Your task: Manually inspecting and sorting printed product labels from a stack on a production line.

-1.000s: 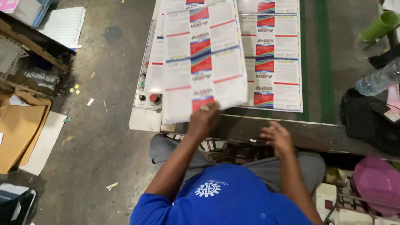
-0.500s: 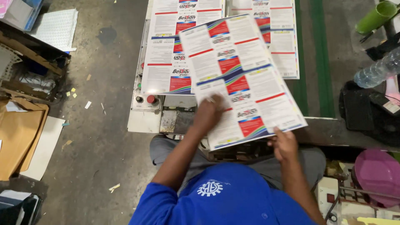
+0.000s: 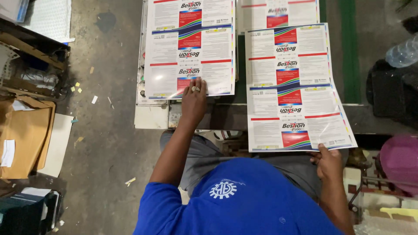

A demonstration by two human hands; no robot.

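Overhead, seated at a machine table point(image 3: 374, 117) with a green belt strip point(image 3: 348, 52). Left hand point(image 3: 194, 101): laid flat, fingers together, pressing the near edge of the printed sheet stack point(image 3: 189, 48) at far left, probably to keep the pile squared and still. Right hand point(image 3: 327, 162): pinching the near right corner of 1 loose printed sheet point(image 3: 291, 87), held slightly raised and slanted, apart from the stack, its near edge overhanging the table toward the lap. Corner grip likely chosen to keep the printed face unmarked. Blue shirt point(image 3: 235, 200) in the foreground. Cardboard pieces point(image 3: 24, 135) on the floor at left; pink tub point(image 3: 400, 161) and clear plastic bottle point(image 3: 402, 52) at right.
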